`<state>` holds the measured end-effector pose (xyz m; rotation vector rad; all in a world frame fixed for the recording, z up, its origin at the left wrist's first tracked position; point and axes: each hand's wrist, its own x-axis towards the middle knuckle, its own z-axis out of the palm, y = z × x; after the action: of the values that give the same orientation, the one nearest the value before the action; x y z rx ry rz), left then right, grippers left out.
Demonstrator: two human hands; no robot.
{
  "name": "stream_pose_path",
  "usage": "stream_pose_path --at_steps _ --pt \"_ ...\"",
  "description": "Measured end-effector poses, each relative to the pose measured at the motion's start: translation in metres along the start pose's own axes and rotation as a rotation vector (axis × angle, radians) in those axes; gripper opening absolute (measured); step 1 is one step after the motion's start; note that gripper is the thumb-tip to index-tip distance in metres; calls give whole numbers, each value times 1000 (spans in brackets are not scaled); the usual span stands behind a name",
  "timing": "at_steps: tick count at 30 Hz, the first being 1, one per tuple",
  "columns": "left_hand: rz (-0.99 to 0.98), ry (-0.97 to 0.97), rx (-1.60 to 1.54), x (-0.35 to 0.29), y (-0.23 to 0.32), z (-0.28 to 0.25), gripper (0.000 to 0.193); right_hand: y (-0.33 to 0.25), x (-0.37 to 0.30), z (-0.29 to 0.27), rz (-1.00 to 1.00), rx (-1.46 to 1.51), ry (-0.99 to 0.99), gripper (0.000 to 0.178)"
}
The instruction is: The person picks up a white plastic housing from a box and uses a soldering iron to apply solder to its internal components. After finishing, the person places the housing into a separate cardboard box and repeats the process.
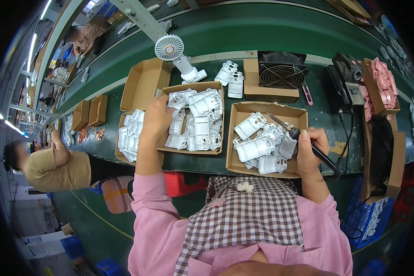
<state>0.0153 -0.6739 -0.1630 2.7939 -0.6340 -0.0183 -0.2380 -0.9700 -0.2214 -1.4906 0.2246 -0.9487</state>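
Note:
My right hand is wrapped round the dark handle of a soldering iron. Its metal tip points up and left over the right cardboard box, where several white plastic housings lie in a loose heap. At the left edge of the middle cardboard box, my left hand has its fingers curled onto a white plastic housing; the hand hides part of the grip. More white housings fill that box. Others are piled in a box beside my left forearm.
A small white fan stands behind the middle box. Farther right are a black exhaust fan, a black soldering station with a hanging cord, and a box of pink parts. Another person sits at the left.

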Motion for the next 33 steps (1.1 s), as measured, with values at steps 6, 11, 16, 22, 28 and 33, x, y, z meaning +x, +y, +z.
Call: stream_pose_path --at_steps 6,11,16,22,28,33 --pt "364 -177 -37 32 31 6 28 -1 1 1 -7 17 -6 16" --pt "378 -344 8 29 42 26 47 0 1 1 -12 -5 -7 16" --pt "294 -231 -83 22 41 33 55 -1 2 0 0 31 -4 15" --pt "230 -413 -121 28 39 24 54 0 1 0 -28 60 21 15" --pt "-71 -104 -1278 10 26 8 55 3 1 1 -59 75 41 14" --pt "-39 -392 -2035 -28 49 17 55 5 4 0 -45 146 40 14"
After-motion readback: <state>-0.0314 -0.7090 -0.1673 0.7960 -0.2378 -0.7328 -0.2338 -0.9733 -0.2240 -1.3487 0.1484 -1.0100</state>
